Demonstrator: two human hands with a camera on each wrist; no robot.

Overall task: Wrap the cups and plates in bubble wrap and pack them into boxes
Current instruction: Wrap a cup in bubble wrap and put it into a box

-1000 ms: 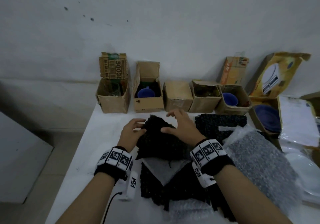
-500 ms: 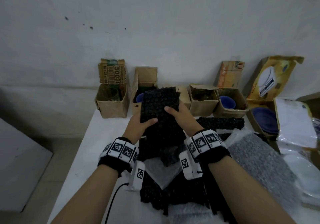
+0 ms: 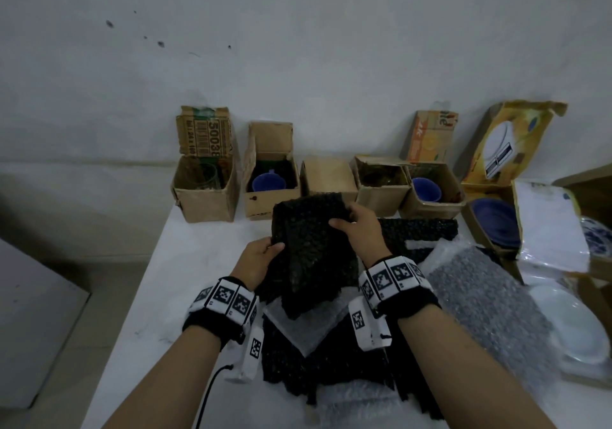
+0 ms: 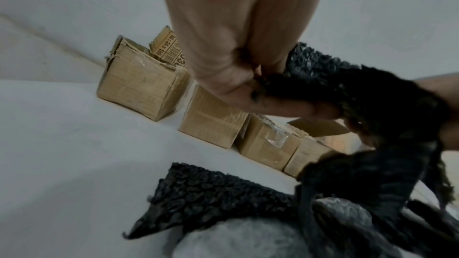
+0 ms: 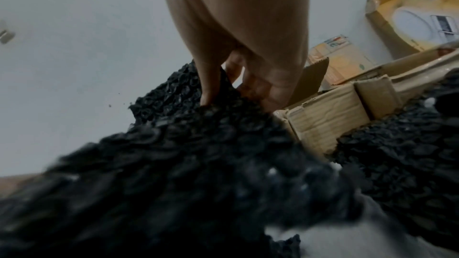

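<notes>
A sheet of black bubble wrap (image 3: 311,246) hangs in the air over the table's middle, held by both hands. My left hand (image 3: 261,256) pinches its left edge. My right hand (image 3: 356,226) grips its upper right corner, thumb on the near face. The left wrist view shows my left hand (image 4: 263,93) closing on the black bubble wrap (image 4: 347,89). In the right wrist view my right hand (image 5: 238,85) presses into the black bubble wrap (image 5: 198,154). Blue cups sit in two open boxes (image 3: 269,183) (image 3: 427,189). A blue plate (image 3: 495,223) lies in the yellow box.
A row of small cardboard boxes (image 3: 205,183) lines the wall. More black sheets (image 3: 331,362) and clear bubble wrap (image 3: 486,299) cover the white table (image 3: 185,296). White plates (image 3: 576,332) lie at the right edge. The table's left edge drops to the floor.
The black sheet was lifted off the pile and held upright; now it has come down a little and tilted, my right hand sliding to its upper corner.
</notes>
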